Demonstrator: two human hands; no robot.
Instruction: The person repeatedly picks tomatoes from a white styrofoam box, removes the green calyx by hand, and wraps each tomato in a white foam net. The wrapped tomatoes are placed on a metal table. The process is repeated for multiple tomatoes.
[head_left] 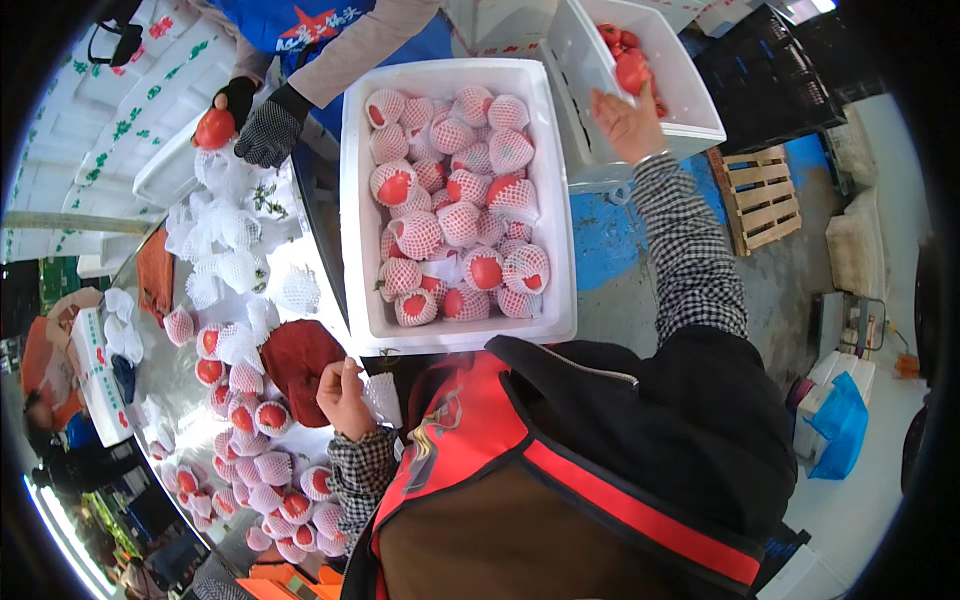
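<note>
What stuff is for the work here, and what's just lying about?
Probably for the job:
round red fruits in white foam nets
big white rectangular foam box
loose white foam nets

Probably just lying about:
slatted tan wooden pallet
crumpled bright-blue plastic

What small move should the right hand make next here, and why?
Probably ease the right hand slightly forward and close it around the nearest red tomato. The hand is open at the white foam box, with its fingertips close to that unwrapped fruit; whether they touch it is unclear.
</note>
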